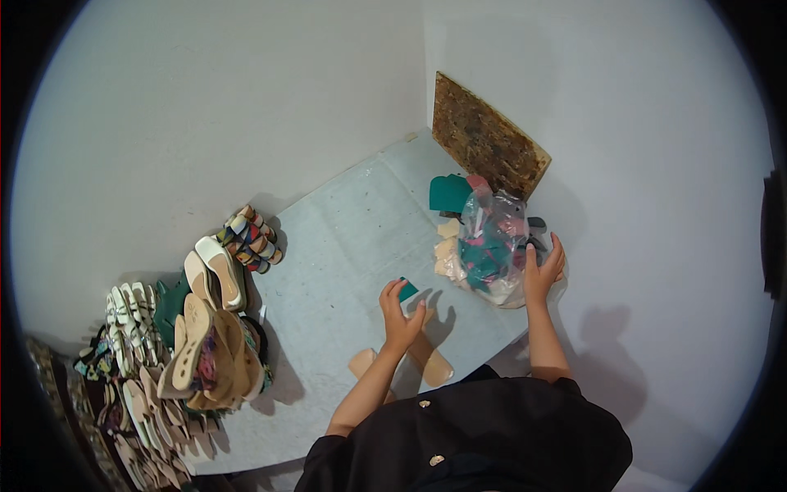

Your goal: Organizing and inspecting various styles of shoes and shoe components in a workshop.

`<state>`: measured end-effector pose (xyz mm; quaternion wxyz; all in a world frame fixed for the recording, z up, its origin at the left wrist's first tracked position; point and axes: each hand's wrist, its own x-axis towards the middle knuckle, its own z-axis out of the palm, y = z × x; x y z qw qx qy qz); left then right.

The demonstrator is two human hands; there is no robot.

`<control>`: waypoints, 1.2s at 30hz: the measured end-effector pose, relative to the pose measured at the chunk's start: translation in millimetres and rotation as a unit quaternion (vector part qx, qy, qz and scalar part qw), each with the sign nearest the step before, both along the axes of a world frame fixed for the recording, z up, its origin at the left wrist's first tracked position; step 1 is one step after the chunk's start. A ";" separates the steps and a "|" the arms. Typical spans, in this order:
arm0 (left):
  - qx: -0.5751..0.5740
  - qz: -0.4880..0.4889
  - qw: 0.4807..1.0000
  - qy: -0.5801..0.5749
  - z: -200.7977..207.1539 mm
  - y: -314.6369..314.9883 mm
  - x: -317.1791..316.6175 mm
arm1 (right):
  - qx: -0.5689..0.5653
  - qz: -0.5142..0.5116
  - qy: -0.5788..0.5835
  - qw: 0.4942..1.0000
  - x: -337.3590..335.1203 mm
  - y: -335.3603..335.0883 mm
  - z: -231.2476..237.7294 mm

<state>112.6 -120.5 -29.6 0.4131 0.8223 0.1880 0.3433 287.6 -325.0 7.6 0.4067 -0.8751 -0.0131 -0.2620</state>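
My left hand is over the near part of the table, its fingers curled around a small green piece of sheet material. The hand partly hides that piece. Below it lie two tan, sole-shaped pieces, partly covered by my arm. Beside a clear plastic bag, my right hand has its thumb and fingers apart and holds nothing visible. Its thumb is close to the bag's right side; I cannot tell whether they touch. Through the bag show green, pink and pale cut pieces.
Cream scraps and a larger green piece lie beside the bag. A stained brown board leans against the wall behind. Sandals and soles crowd the pale table's left edge. Walls meet in the far corner.
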 end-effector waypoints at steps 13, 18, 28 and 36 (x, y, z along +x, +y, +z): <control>-0.016 -0.018 0.993 0.113 37.1 -83.6 163.8 | -0.132 0.371 0.078 0.916 38.8 -29.7 -16.0; 0.024 -0.006 0.984 0.178 19.0 -95.5 174.9 | -0.145 0.407 0.078 0.898 45.2 -39.2 -17.2; -0.161 -0.001 0.968 0.193 19.6 -81.1 151.8 | 0.003 0.332 0.036 0.942 93.5 -50.8 -27.1; -0.280 -0.088 0.956 -0.006 24.9 -73.7 147.6 | -0.104 0.426 0.195 0.878 83.1 -27.8 -21.4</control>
